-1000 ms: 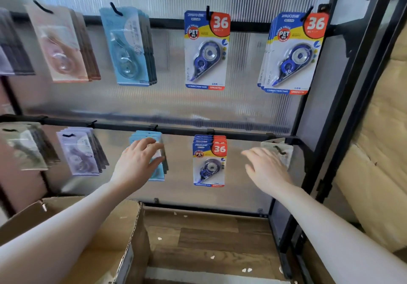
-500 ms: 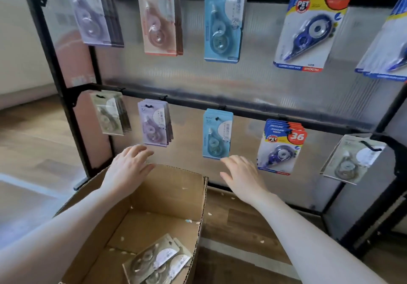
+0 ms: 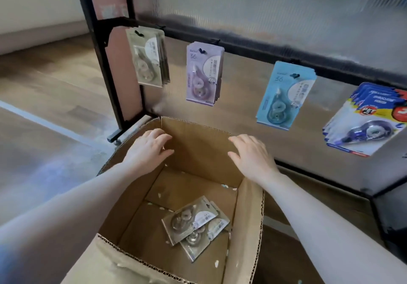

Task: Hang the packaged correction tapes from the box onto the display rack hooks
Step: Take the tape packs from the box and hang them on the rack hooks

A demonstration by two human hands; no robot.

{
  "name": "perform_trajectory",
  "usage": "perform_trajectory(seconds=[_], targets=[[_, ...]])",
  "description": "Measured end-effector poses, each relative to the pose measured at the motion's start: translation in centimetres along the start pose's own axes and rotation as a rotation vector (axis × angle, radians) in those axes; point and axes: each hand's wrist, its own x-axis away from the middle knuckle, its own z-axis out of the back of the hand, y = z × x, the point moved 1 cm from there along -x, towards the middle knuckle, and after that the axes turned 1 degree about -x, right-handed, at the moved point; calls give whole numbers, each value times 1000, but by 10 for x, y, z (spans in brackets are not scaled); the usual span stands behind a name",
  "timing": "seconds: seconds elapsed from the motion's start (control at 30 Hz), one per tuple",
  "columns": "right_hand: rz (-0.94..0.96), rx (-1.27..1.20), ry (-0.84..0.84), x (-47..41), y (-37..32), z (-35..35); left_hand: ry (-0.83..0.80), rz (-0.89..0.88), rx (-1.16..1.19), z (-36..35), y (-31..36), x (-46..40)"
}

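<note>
Your left hand [image 3: 148,149] and right hand [image 3: 253,156] both hang over the open box [image 3: 198,143], fingers straight and relaxed, holding nothing; left sits near the far-left corner, right near the far-right wall. Two beige tape packs [image 3: 195,224] lie overlapping on the box floor, toward the right side, w/ paper scraps around them. Rack [image 3: 105,68] stands just behind the box. Its lower rail carries, left to right, beige packs [image 3: 147,57], purple packs [image 3: 203,72], blue packs [image 3: 284,94] and dark-blue packs [image 3: 363,118], each on its own hook.
</note>
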Motion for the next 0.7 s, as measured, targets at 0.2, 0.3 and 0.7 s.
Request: perform_trajectory(seconds=[0.2,0.3,0.7], targets=[[-60,-16,-18,2,5,-16,-239,-129,-45,-47,4,-12],[-89,-25,-28,6,11,-23,-379,-219,-86,-76,12,-13],[-161,-33,-16,14,30,-31,-718,-377,-44,-169,58,-9]])
